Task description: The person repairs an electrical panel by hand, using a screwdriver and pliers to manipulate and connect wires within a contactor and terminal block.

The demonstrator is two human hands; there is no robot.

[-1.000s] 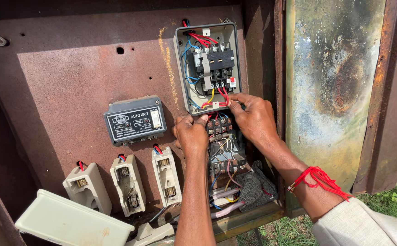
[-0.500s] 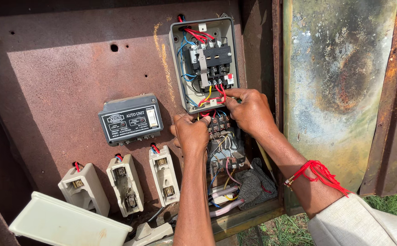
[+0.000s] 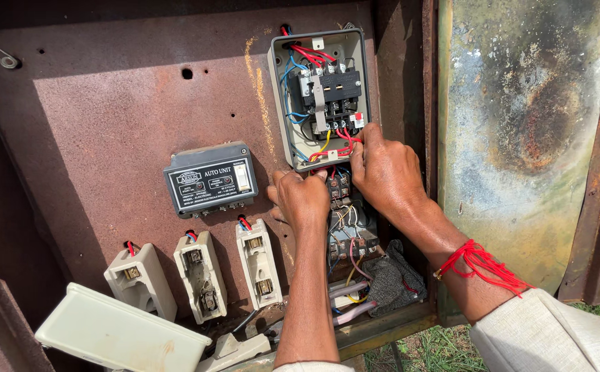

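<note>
- While my right hand [image 3: 389, 172] pinches the red wires [image 3: 344, 138] at the open starter box's [image 3: 317, 96] lower terminals, its grip is closed on them for steadiness.
- My left hand [image 3: 303, 200], curled loosely, braces below on the relay block [image 3: 341, 186], holding nothing I can see.

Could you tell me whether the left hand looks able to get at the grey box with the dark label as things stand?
Probably yes: the left hand sits just right of the grey box, with only bare rusty panel between them.
</note>
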